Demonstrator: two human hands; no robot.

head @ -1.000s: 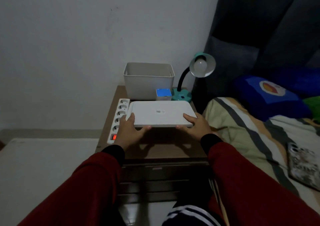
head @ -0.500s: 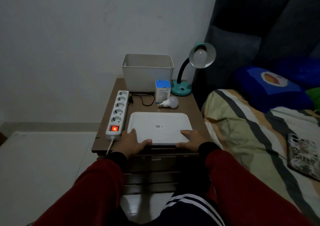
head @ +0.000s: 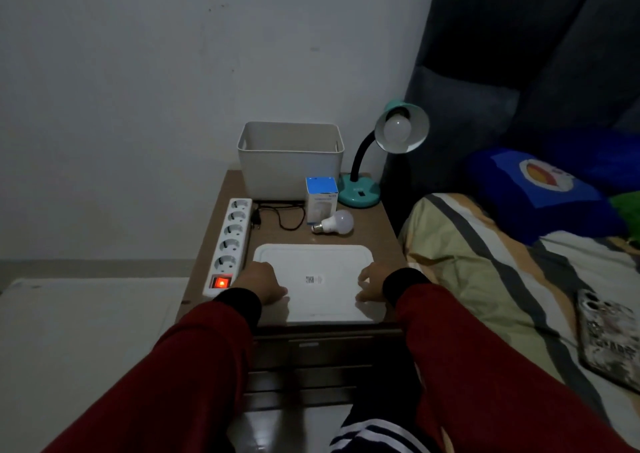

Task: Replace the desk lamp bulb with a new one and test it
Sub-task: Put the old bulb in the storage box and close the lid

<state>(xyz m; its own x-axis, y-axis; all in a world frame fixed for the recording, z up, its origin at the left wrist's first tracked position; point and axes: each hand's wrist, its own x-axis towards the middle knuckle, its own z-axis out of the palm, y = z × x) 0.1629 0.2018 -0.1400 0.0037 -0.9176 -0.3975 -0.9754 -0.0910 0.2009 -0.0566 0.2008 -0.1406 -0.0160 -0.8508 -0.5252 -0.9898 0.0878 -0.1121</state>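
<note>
A teal desk lamp [head: 360, 194] stands at the back right of the brown bedside table [head: 377, 236], with an unlit bulb [head: 397, 129] in its shade. A loose white bulb [head: 337, 223] lies on its side in front of a blue and white bulb box [head: 321, 201]. A flat white lid [head: 320, 269] lies on the table's front half. My left hand [head: 264, 282] holds the lid's left side and my right hand [head: 370, 284] holds its right side, fingers curled on it.
A white power strip [head: 231, 241] with a glowing red switch [head: 221, 282] runs along the table's left edge, with a black cable [head: 287, 217] beside it. A white bin [head: 290, 161] stands at the back. A bed with a phone [head: 611, 341] lies to the right.
The lid came down from above the table and now lies flat near the front edge. The loose bulb and cable came into sight. My hands slid from its front edge to its sides.
</note>
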